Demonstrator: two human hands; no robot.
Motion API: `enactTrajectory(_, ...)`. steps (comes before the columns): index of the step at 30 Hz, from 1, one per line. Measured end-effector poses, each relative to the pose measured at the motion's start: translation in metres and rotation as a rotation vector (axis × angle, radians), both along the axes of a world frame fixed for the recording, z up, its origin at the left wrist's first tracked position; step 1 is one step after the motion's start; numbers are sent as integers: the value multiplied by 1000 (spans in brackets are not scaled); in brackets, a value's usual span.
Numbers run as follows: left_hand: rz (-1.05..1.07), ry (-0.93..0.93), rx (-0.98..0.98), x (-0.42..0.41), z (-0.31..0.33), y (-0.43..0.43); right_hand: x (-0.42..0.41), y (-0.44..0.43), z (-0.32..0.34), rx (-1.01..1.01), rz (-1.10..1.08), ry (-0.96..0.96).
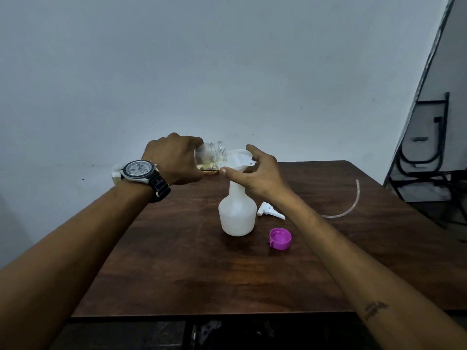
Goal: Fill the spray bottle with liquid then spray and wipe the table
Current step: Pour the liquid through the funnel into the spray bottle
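Note:
A white spray bottle [237, 215] stands upright mid-table with a white funnel [240, 159] in its neck. My left hand [174, 162] grips a clear bottle [210, 155] tipped on its side, its mouth over the funnel, with pale yellow liquid low inside. My right hand [260, 173] pinches the funnel's rim between thumb and fingers. The white spray head [270, 210] lies on the table right of the bottle, partly behind my right wrist. Its clear curved tube [350, 205] lies further right.
A purple cap [280, 238] lies open side up on the brown wooden table [189, 274], right of the spray bottle. A white and yellow object [115, 174] shows behind my left wrist. Folded black chairs [427, 152] lean at the right. A grey wall stands behind.

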State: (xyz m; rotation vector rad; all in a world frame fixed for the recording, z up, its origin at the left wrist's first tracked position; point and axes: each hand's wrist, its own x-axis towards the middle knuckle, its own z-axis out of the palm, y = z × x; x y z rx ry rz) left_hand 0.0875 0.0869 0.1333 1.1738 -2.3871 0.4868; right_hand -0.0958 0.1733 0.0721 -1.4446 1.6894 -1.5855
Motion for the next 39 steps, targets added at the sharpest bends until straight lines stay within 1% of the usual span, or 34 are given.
enactTrajectory(39,8,-1,-24,-1,-2,-3,-3,-2,-3,-9,8,-1)
